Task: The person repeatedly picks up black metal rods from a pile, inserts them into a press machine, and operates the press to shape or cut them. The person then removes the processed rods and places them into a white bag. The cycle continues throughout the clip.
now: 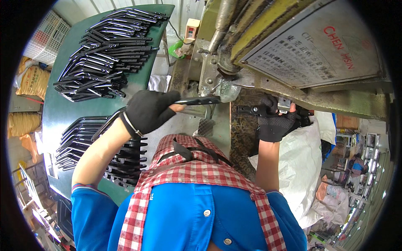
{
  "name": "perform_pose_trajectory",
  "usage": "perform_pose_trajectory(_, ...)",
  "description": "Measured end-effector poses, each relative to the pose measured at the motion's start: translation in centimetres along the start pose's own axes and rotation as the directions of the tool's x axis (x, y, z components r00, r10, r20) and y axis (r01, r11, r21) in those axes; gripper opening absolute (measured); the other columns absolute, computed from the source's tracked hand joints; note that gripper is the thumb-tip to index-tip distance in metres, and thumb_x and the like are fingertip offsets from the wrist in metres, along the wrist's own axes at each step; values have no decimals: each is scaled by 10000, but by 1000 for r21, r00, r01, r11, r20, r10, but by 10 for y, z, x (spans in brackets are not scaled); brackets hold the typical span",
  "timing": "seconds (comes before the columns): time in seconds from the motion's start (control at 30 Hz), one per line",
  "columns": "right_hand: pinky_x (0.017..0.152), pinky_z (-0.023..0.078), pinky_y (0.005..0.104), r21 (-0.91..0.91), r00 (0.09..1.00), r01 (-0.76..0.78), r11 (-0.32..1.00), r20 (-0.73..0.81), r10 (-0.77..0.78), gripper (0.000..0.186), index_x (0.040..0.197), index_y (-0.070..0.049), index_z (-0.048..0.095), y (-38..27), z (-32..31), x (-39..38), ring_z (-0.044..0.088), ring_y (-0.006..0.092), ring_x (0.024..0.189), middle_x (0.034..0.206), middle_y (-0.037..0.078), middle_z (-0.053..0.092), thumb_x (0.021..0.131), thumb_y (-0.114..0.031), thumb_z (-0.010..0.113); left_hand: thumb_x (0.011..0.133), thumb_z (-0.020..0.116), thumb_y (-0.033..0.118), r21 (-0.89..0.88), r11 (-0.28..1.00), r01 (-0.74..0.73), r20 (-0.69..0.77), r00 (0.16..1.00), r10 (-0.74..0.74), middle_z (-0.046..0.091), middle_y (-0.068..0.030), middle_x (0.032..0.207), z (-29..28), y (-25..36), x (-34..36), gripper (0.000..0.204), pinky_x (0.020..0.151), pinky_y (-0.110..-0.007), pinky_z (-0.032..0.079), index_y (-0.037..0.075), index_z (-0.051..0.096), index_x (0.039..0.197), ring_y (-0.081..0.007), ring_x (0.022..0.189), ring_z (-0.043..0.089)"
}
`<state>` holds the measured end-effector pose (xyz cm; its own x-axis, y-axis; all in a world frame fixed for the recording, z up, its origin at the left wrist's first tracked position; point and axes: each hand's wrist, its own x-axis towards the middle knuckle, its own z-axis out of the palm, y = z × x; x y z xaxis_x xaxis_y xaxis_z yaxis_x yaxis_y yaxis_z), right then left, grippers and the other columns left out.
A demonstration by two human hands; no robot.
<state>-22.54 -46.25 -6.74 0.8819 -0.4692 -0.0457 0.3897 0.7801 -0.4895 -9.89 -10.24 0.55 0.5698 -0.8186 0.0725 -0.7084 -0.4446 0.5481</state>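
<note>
My left hand (pixel 148 111), in a black fingerless glove, grips a bent black tube (pixel 197 101) whose straight end points right, beside a translucent piece (pixel 230 92) under the machine. The tube's other section runs down-left behind my wrist. My right hand (pixel 274 123), also gloved, is closed round a dark bracket-like part (pixel 247 109) with holes, with a small silver metal block (pixel 284 104) at its fingers; whether these two are joined I cannot tell. Above both hands is a yellow-green machine (pixel 245 42) with a metal plate on its side.
A green table (pixel 54 117) on the left carries several rows of bent black tubes (pixel 109 58) and black pieces (pixel 130 163). A pedal (pixel 206 127) is below. White sacks (pixel 293 171) lie right; a crate (pixel 48 37) and stacked bundles (pixel 33 83) stand far left.
</note>
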Motion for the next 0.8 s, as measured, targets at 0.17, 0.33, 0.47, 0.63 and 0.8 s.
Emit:
perform_pose_trajectory(0.17,764,487,416,159,867,-98,982,499,6,281,1050,-96,628,30,47,6,612,154,771,903,59,668,889,-304,531,929,536,363,-104,994,-16,54,998,22,578,-150,607,9,6,6,300,546,-458,434,68,588,905,-373,602,593)
perform_pose_trajectory(0.33,723,427,358,78,984,-64,995,172,50,219,912,-133,576,46,70,-10,544,132,685,658,-7,572,903,-341,508,937,522,348,-75,997,4,133,991,6,584,-136,601,8,7,2,302,550,-442,447,56,595,904,-362,600,604)
perform_pose_trajectory(0.47,625,338,282,157,987,-117,981,130,97,335,597,-184,376,67,80,-15,377,92,514,493,-73,359,918,-256,437,924,541,325,18,999,30,168,985,-33,585,-144,604,14,9,2,269,550,-454,449,61,589,934,-368,601,604)
perform_pose_trajectory(0.63,599,327,273,109,992,-91,990,101,80,360,582,-187,374,74,85,-19,363,73,496,493,-80,368,934,-254,403,915,552,316,104,994,33,128,991,-46,567,-164,591,16,15,1,258,553,-475,445,61,585,941,-389,608,597)
perform_pose_trajectory(0.8,572,318,263,82,937,-127,989,336,92,368,561,-201,375,76,77,-7,348,65,461,478,-97,364,924,-249,412,919,547,313,-65,997,45,137,990,-36,549,-181,580,22,12,0,258,554,-481,437,57,576,937,-407,615,587)
